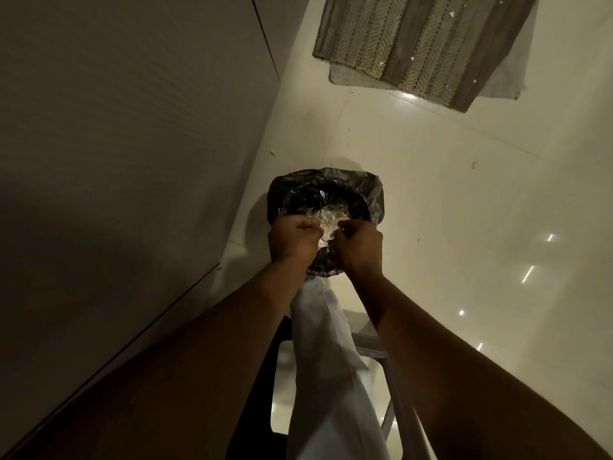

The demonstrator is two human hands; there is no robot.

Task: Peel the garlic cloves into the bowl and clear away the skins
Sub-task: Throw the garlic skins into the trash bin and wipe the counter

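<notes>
Lightness is the trouble: the skins (327,224) are papery, brittle and clingy, so we judge they will drift rather than drop. Our left grip (294,240) is curled round a pale wad of them, our right grip (360,243) likewise, both just above the black-lined bin (371,194). We would rub them off low inside the rim — flakes dot the floor (447,227).

Two hands show at the centre of the frame, one left hand (293,239) and one right hand (360,245), above one black-lined bin (371,194) that holds one pale heap of garlic skins (328,214). At the upper right lies one woven mat (424,38) on one grey cloth (504,78). At least three small scraps (273,153) dot the floor (431,227) at mid-frame.
</notes>
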